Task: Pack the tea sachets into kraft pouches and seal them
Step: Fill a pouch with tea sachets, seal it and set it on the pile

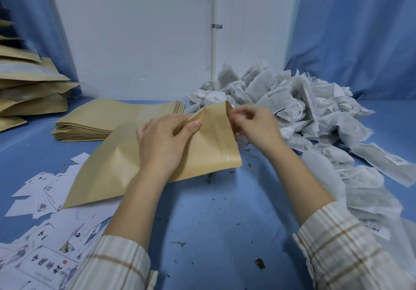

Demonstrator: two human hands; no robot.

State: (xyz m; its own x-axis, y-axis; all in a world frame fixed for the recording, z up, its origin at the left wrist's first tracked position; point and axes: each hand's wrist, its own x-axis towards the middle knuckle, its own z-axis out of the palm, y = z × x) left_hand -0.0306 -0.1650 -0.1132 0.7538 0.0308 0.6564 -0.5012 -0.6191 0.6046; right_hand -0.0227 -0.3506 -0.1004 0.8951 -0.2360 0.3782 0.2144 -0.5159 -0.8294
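Kraft pouch point(126, 165) pinched at its mouth by left hand point(162, 141) and right hand point(254, 127).

- One flat brown kraft paper pouch point(157, 154) held up.
- One neat stack of flat kraft pouches point(108, 118); number within too thin to count.
- One heap of white mesh tea sachets point(304, 109), too many to count.
- Many white printed paper labels point(45, 199), uncounted.
- Two hands: left point(164, 141), right point(254, 125).

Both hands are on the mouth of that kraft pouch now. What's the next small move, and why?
Probably pull the two lips apart to open the mouth. The left hand and right hand each pinch the top edge of the kraft pouch, which looks flat and empty, and the pile of tea sachets waits just right of it.
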